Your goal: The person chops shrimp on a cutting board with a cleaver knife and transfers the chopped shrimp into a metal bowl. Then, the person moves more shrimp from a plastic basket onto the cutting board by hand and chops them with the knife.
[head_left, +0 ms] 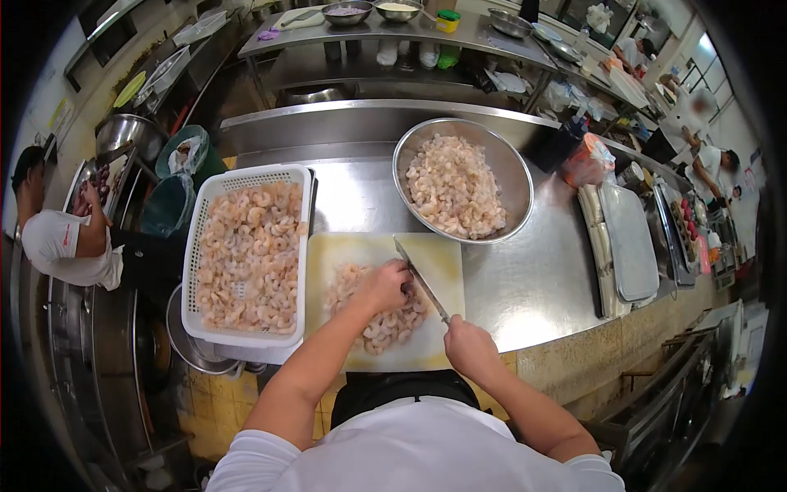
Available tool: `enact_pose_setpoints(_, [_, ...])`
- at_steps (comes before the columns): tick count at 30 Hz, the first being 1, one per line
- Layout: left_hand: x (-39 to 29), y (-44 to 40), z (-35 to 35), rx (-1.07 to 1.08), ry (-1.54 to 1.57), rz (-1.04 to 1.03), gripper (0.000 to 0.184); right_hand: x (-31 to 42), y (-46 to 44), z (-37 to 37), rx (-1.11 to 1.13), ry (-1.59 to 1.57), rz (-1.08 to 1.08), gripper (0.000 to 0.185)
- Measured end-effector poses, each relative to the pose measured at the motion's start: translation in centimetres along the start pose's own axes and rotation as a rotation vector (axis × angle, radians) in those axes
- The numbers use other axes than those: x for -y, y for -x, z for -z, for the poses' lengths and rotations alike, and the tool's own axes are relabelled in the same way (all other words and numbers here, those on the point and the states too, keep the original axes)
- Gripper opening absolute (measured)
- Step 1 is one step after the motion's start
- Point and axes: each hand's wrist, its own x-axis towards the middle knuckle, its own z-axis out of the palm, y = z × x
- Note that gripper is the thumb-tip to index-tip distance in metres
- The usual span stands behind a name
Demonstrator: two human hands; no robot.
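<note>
My right hand (473, 351) is closed round the handle of a knife (425, 283), its blade slanting up and left over the cutting board (447, 254). Beside the blade, my left hand (388, 285) has its fingers curled down on shrimp; the piece under the fingertips is mostly hidden. A pile of peeled shrimp (392, 330) spreads on the board below and around that hand. To the left stands a white perforated basket (190, 283) full of whole peeled shrimp (250, 254). Behind the board, a steel bowl (525, 193) holds cut, paler shrimp pieces (459, 184).
Plastic containers and lids (630, 242) line the right end of the steel table (533, 283). A raised steel ledge (328, 123) runs along the back. Lined bins (168, 205) and a co-worker (70, 238) handling dark red produce are at the left. Other people work at far right.
</note>
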Motion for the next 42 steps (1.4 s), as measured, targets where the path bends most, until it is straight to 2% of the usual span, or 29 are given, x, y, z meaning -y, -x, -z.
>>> enact_pose_setpoints(3, [0.9,0.0,-0.9,-0.033,-0.011,-0.007,0.011,-0.2,-1.1,-1.0,0.074,0.046,0.004,0.017])
enact_pose_setpoints(6, [1.3,0.3,-1.8,-0.065,-0.017,-0.024,0.011,-1.6,-3.8,-3.9,-0.016,0.059,0.087,0.017])
enact_pose_setpoints(9, [1.7,0.1,-1.8,-0.063,-0.053,-0.035,0.013,-1.5,-3.7,-2.4,-0.045,0.026,0.091,0.017])
enact_pose_setpoints(12, [1.8,0.3,-1.8,-0.094,-0.046,-0.058,0.013,0.0,-1.6,0.9,0.061,0.060,-0.001,0.017])
enact_pose_setpoints(15, [1.3,0.1,-1.4,-0.157,-0.024,-0.091,0.010,-0.5,-1.6,-0.6,0.075,0.098,0.022,0.017])
enact_pose_setpoints(18, [1.7,0.3,-2.0,-0.167,-0.050,-0.097,0.007,-1.6,-4.4,-3.6,-0.005,0.036,0.104,0.017])
enact_pose_setpoints(22, [1.8,0.5,-1.5,-0.082,-0.093,-0.067,0.007,-1.3,-5.0,-2.7,-0.021,0.029,0.077,0.017])
enact_pose_setpoints(25, [0.7,0.6,-1.1,-0.214,-0.061,-0.050,0.006,-0.4,-2.6,-0.8,0.037,0.025,0.044,0.018])
enact_pose_setpoints(26, [0.9,0.6,-1.1,-0.190,-0.043,-0.044,0.006,-0.4,-2.5,-0.8,0.055,0.034,0.046,0.018])
enact_pose_setpoints(30, [1.2,0.5,-1.6,-0.112,-0.011,-0.015,0.008,-1.3,-5.9,-3.7,0.019,0.029,0.111,0.018])
enact_pose_setpoints(34, [1.2,0.8,-0.7,-0.093,-0.025,-0.047,0.012,-0.5,-5.0,-1.0,0.016,0.005,0.071,0.018])
enact_pose_setpoints(36, [0.5,1.2,-0.3,-0.148,0.041,0.002,0.015,0.5,-3.1,0.6,0.044,-0.003,0.028,0.019])
enact_pose_setpoints(42, [-0.1,2.0,0.4,-0.200,0.039,-0.001,0.024,-1.0,-6.9,-4.9,-0.022,0.013,0.111,0.019])
